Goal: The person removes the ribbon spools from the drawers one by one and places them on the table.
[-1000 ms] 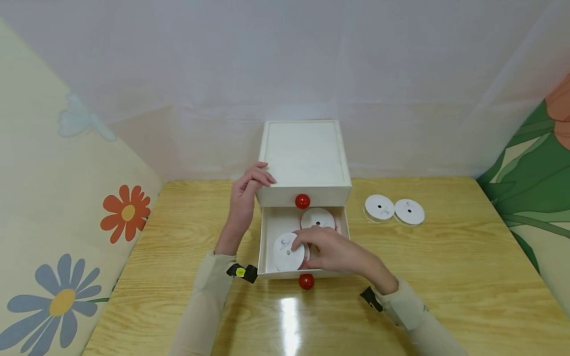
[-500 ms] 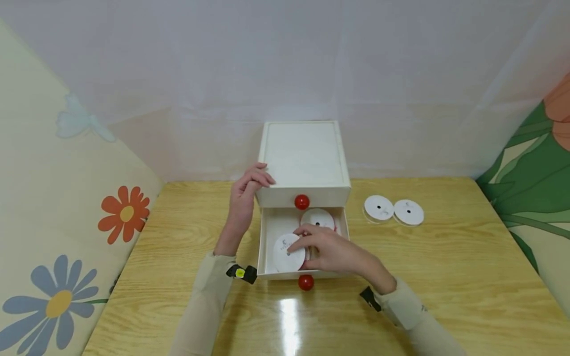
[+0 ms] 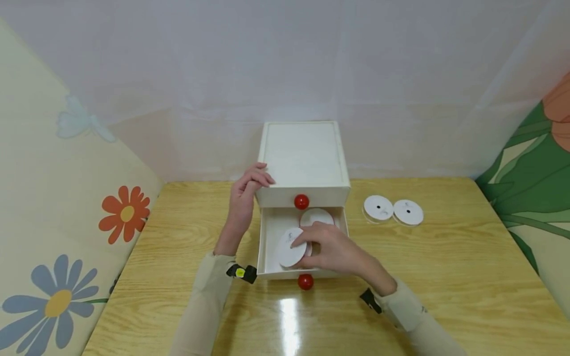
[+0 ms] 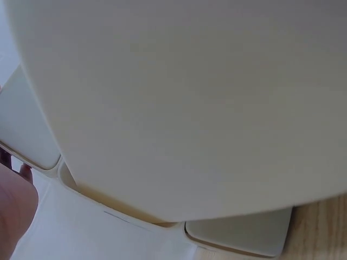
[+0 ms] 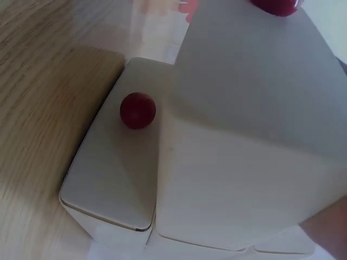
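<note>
A white drawer cabinet [image 3: 306, 154] with red ball knobs stands at the back of the wooden table. Its middle drawer [image 3: 269, 247] is pulled out. Inside that drawer my right hand [image 3: 331, 248] pinches a white-faced ribbon spool [image 3: 289, 253], which is tilted up on one side. Behind it a second spool [image 3: 317, 216] with a reddish edge lies partly hidden by the hand. My left hand [image 3: 247, 190] rests on the cabinet's top left edge, fingers on the top. Both wrist views are mostly filled by the drawer's outer walls; the spools are hidden there.
Two more white spools [image 3: 378, 207] lie flat side by side on the table, right of the cabinet. A lower drawer [image 5: 116, 162] with its own red knob is closed below the pulled-out one. A pale curtain hangs behind; flower-painted panels flank the table.
The spool at the front of the drawer has gone from lying nearly flat to tilted, its left side raised, as my right fingers grip it. My left hand stays put.
</note>
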Action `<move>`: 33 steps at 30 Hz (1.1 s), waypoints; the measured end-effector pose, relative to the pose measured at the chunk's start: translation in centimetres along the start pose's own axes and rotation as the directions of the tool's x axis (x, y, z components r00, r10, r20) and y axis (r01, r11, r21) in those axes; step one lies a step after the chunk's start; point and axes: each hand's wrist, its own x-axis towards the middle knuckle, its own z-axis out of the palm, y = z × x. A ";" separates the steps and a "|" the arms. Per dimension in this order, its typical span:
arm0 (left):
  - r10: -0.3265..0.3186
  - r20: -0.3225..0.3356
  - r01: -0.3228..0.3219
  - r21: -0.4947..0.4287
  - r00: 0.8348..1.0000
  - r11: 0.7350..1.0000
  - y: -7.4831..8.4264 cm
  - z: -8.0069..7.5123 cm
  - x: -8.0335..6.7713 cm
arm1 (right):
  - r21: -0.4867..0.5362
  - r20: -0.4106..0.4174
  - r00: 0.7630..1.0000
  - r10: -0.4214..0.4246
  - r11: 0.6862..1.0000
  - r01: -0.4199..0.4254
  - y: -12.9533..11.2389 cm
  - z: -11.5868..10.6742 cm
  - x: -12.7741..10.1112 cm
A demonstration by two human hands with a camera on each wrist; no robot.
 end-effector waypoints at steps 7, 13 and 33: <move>0.005 -0.003 -0.005 0.008 1.000 1.000 -0.1 -0.1 0.0 | 0.037 -0.093 0.996 0.007 0.999 -0.004 -0.8 -0.8 -0.6; -0.014 -0.012 0.014 0.009 1.000 1.000 0.0 -0.1 0.0 | 0.142 -0.134 0.989 0.059 0.989 -0.040 -0.6 -1.5 -1.5; -0.003 -0.014 0.003 -0.001 1.000 1.000 -0.1 0.0 0.0 | 0.175 -0.367 0.927 0.079 0.984 -0.015 0.7 -4.6 -4.5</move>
